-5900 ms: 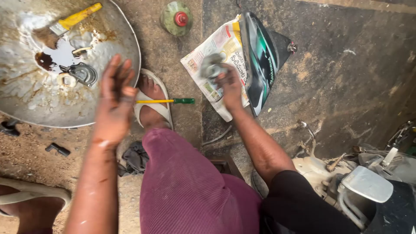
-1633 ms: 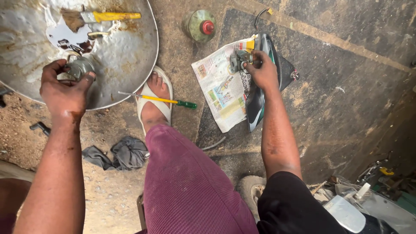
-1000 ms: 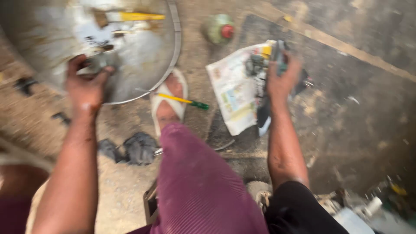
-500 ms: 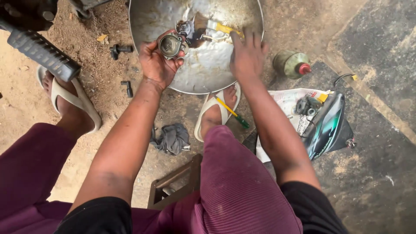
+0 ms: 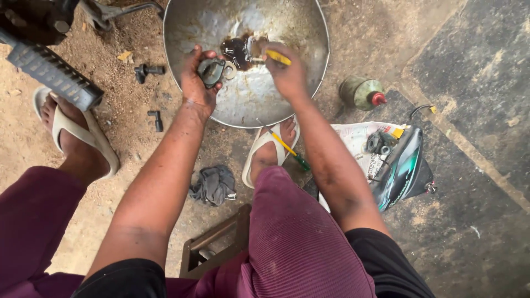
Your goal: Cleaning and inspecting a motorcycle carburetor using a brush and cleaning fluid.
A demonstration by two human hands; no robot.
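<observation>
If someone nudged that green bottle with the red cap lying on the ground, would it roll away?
Probably a little: the green bottle lies on its side and looks round. The ground under it looks rough and gritty, so it would likely stop soon. It looks like plastic, so likely light.

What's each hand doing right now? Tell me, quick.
Left hand: closed on a small metal part over the metal basin.
Right hand: closed on a yellow-handled brush.

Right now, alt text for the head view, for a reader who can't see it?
Over a wide dented metal basin on dirt ground, the left hand grips a small dark metal part while the right hand holds a yellow-handled brush beside it. A yellow-and-green screwdriver lies by a sandalled foot.
</observation>
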